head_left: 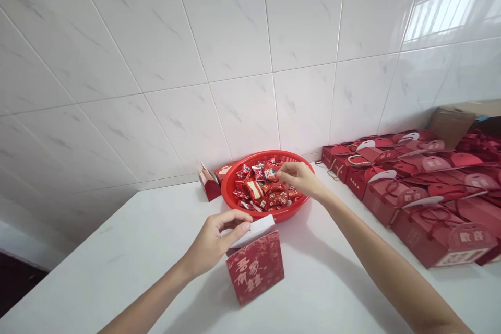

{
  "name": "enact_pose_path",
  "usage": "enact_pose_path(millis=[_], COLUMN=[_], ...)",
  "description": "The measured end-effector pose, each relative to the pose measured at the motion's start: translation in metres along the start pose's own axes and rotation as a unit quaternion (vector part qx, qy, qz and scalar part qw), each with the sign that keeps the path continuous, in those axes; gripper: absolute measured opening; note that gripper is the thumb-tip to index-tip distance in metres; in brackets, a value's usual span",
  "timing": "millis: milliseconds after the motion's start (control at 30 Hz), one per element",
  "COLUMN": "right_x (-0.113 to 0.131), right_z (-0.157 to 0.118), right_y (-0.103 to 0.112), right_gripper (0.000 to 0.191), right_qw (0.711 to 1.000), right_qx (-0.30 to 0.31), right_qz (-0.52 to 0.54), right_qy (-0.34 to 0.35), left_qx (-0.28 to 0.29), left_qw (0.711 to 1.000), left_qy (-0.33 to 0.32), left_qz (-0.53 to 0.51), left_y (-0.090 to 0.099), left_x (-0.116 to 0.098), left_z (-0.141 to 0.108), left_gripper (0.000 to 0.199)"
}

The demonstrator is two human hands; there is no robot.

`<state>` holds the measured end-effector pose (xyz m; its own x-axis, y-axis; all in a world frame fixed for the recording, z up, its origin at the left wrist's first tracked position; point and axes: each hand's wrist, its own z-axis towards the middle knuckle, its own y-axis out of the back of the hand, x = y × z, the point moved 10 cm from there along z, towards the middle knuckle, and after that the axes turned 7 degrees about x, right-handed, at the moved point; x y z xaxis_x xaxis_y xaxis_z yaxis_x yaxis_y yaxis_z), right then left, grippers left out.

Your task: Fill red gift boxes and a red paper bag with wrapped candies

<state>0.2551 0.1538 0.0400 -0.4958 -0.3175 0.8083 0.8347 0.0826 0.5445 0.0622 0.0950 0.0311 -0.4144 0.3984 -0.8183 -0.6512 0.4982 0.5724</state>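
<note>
My left hand (219, 240) grips the raised white-lined flap of a small dark red gift box (256, 269) between thumb and fingers. Pale gold characters are printed on the box's front. Behind it stands a round red plastic basket (229, 195) filled with wrapped candies (256, 190), mostly red. Over the basket's right side, my right hand (299, 180) has its fingers bent down and pinched together at the candies. Whatever lies between those fingertips is too small to make out.
Several rows of closed red gift boxes (415, 193) with cord handles fill the right of the white table (156, 250). A cardboard box (450, 122) sits behind them. Left of the basket, a small red carton (209, 182) stands by the tiled wall (238, 104).
</note>
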Motion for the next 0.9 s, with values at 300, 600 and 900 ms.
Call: enact_pose_path(millis=[300, 600, 900], right_x=[-0.05, -0.065, -0.06], right_z=[0.036, 0.042, 0.04], right_y=[-0.021, -0.058, -0.053], right_gripper=[0.015, 0.043, 0.036], right_qw=[0.966, 0.917, 0.919], right_qx=[0.133, 0.238, 0.19], right_qz=[-0.203, -0.293, -0.32], right_qy=[-0.09, -0.129, -0.131], left_qx=[-0.002, -0.006, 0.214], left_qw=[0.999, 0.998, 0.964], left_qy=[-0.025, -0.057, 0.037], left_qz=[-0.03, -0.037, 0.152], left_y=[-0.004, 0.01, -0.02], left_x=[-0.001, 0.007, 0.058], left_z=[0.024, 0.045, 0.115], left_gripper=[0.028, 0.044, 0.033])
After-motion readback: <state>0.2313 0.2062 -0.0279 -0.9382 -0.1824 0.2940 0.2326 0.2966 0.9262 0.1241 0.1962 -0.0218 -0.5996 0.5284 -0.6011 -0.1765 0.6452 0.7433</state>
